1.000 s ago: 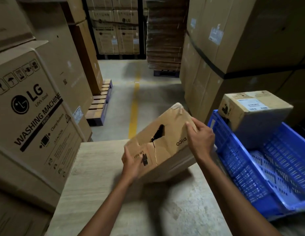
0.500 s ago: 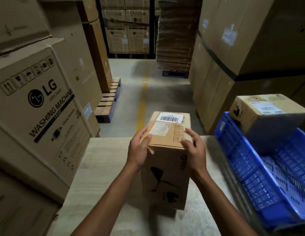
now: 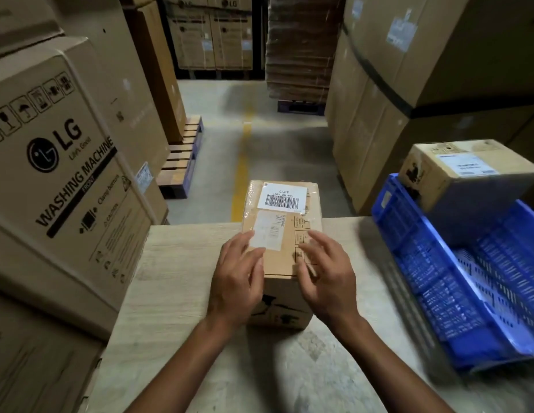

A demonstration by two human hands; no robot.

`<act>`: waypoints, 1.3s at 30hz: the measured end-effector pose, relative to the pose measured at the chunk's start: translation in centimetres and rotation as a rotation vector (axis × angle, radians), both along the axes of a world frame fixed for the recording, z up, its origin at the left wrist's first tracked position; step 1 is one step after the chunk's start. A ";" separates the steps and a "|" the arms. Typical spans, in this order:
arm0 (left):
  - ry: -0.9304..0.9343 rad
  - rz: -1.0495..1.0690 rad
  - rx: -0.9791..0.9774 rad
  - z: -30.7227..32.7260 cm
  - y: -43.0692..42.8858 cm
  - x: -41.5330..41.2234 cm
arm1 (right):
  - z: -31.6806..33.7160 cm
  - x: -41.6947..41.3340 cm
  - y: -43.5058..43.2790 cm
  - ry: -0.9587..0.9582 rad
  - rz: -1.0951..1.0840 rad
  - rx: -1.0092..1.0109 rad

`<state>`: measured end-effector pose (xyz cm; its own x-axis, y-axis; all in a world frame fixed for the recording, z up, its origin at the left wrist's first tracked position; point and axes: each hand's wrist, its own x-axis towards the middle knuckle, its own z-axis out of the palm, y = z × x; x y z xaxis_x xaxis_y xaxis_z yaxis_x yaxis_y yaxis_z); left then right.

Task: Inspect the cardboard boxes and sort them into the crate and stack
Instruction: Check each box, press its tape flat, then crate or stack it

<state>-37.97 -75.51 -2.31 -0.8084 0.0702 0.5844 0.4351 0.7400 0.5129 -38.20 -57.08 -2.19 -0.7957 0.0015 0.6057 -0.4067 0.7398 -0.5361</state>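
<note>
Table (image 3: 176, 293): upright box (image 3: 285, 210), fingers (image 3: 243, 242) splayed (over top).

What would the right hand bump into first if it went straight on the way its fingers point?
Probably the top of the small cardboard box on the table: the right hand points forward across it. Its height above the box is unclear.

Warehouse: stacked appliance cartons (image 3: 66, 180), pallets (image 3: 182, 162), aisle line (image 3: 241, 174).
</note>
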 end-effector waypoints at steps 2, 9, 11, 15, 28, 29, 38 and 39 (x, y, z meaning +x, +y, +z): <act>0.032 -0.054 -0.083 -0.2 0.5 0.0 | -0.2 0.1 -0.3 0.036 0.047 0.091; -0.039 -0.064 -0.250 1.2 0.4 -0.5 | 0.7 -0.6 -0.5 -0.049 0.048 0.307; -0.062 -0.083 -0.298 2.1 0.3 -1.3 | 1.5 -1.2 -0.4 -0.096 0.040 0.374; -0.181 -0.112 -0.388 2.8 0.6 -3.2 | 2.5 -2.8 -0.1 -0.226 0.061 0.400; -0.301 -0.049 -0.405 4.8 1.7 -6.4 | 4.5 -5.7 -0.5 -0.332 0.030 0.596; -0.302 -0.044 -0.391 4.9 1.9 -7.1 | 4.9 -6.4 -0.6 -0.335 0.016 0.575; -0.440 -0.111 -0.394 3.4 1.2 -10.6 | 3.6 -8.9 -0.2 -0.410 0.014 0.575; -0.409 -0.108 -0.354 3.4 1.3 -10.7 | 3.7 -9.1 -0.1 -0.406 0.009 0.576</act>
